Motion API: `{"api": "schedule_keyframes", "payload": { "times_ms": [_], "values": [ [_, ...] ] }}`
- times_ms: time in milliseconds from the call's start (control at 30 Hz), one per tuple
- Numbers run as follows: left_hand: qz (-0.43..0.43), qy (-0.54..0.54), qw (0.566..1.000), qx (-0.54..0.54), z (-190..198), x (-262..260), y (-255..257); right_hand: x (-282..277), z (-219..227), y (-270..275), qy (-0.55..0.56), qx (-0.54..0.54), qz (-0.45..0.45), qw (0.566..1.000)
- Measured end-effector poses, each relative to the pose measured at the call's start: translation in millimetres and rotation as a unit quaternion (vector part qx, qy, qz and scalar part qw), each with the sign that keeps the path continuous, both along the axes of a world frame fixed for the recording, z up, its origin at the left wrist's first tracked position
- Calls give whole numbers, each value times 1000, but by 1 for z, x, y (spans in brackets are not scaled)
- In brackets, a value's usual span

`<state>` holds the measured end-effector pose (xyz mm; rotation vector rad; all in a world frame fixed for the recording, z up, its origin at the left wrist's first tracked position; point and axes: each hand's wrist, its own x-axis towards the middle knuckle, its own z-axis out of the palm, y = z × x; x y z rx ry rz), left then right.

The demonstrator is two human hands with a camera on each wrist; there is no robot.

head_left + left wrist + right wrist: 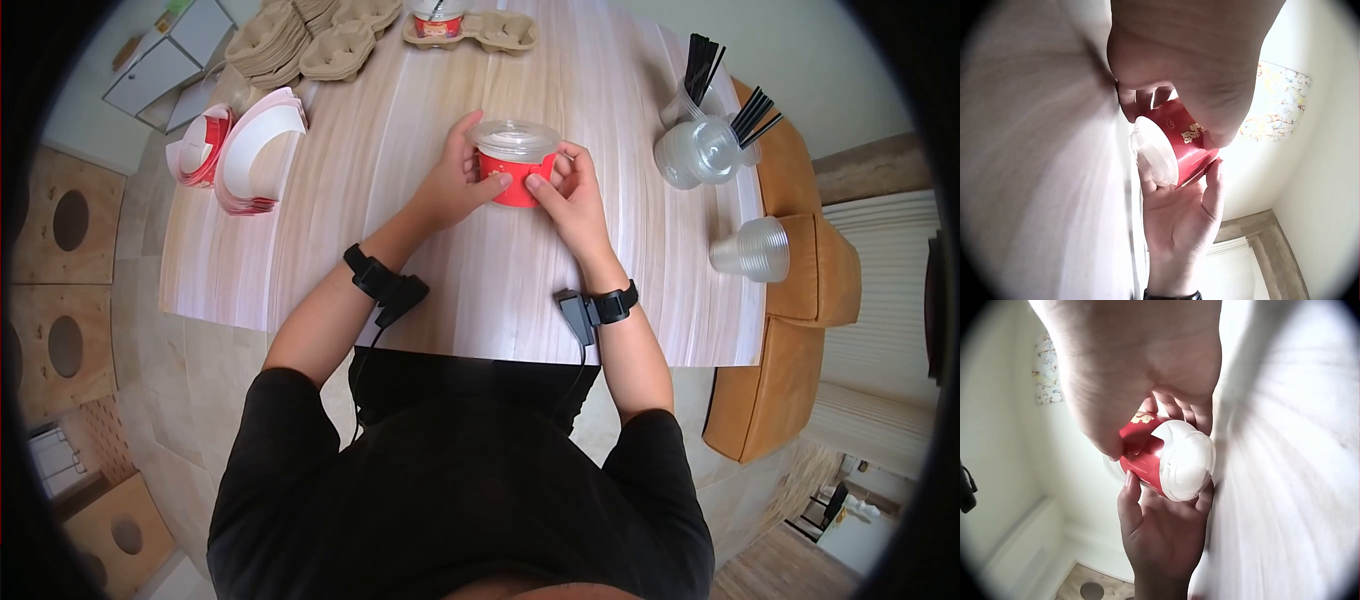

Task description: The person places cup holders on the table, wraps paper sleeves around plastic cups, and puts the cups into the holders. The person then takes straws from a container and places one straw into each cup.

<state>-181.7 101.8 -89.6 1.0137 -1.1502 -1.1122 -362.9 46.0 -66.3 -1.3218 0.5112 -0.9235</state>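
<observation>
A clear plastic cup (514,137) stands upright over the middle of the table, with a red paper sleeve (516,188) with gold lettering wrapped round it. From the left, my left hand (452,188) holds cup and sleeve, thumb on the front of the red paper. My right hand (576,203) grips the other side, its thumb also pressing the sleeve near the middle. The right wrist view shows the cup's whitish base (1188,461) beyond the sleeve's edge (1145,474). Fingers of both hands go round behind the cup, partly hidden.
Pink-and-white stacked paper sleeves (262,150) and red sleeves (203,148) lie at left. Cardboard cup carriers (340,50) are at the back; another carrier (500,32) bears a sleeved cup (438,22). Right: stacked clear cups (752,250), clear lids (700,152), black straws (755,115).
</observation>
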Motion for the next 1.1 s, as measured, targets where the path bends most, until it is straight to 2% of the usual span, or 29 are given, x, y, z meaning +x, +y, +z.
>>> {"api": "schedule_keyframes", "payload": {
  "times_ms": [500,600,800,867,1100],
  "values": [
    [-8,9,999,50,10,-3,7,4,-1,1,-24,18,-29,999],
    [10,-1,1000,20,-2,-2,0,5,-2,1,-31,14,-37,999],
    [8,11,1000,3,5,-6,2,6,-6,0,-33,2,-42,999],
    [29,7,999,-30,6,-7,0,7,-4,2,23,-9,-39,999],
    [43,5,999,-12,4,-3,-1,7,-1,6,-3,-11,-25,1000]
  ]
}}
